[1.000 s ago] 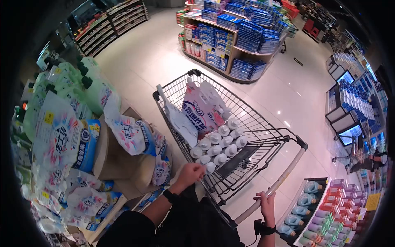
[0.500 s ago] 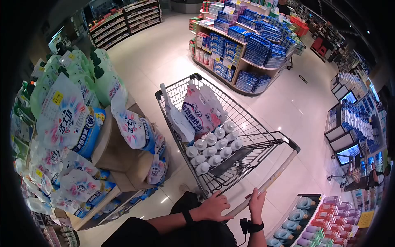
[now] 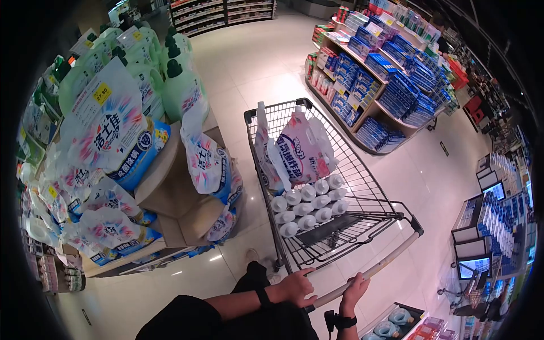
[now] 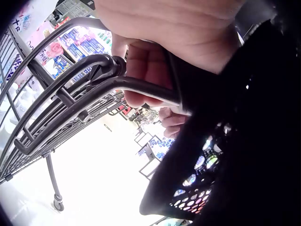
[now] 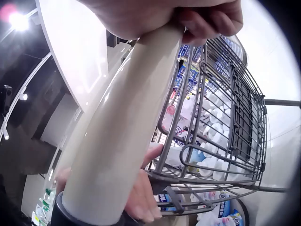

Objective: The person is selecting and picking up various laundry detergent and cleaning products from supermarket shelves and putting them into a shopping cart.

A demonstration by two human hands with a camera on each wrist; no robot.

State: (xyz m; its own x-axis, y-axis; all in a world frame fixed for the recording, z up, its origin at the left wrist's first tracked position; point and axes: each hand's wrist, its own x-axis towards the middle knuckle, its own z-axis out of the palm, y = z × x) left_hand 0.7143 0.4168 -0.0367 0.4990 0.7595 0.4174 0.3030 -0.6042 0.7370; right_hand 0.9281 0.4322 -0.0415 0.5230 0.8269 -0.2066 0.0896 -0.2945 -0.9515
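A wire shopping cart (image 3: 334,228) stands in front of me. My right hand (image 3: 354,292) grips its pale handle (image 3: 377,263) near the middle. At the handle's left end is my left hand (image 3: 292,286), its thumb and fingers on either side of the bar in the right wrist view. Past the bent metal frame (image 4: 94,89), the left wrist view shows this hand's fingers curled down. Inside the cart, several white-capped bottles (image 3: 307,192) stand in rows. Behind them is a pink-and-white detergent pack (image 3: 306,150), with another plastic-wrapped pack (image 3: 263,136) along the left side.
On my left, a display stand (image 3: 164,209) holds plastic-wrapped detergent packs (image 3: 116,127) and green bottles (image 3: 181,88). A shelf island of blue boxes (image 3: 357,82) is ahead right. Pale tiled floor (image 3: 243,51) runs between them. Light-blue bottles (image 3: 391,326) are at lower right.
My left hand has moved from beside the white-capped bottles back to the handle's left end. My right hand stays on the handle. The head view has swung left.
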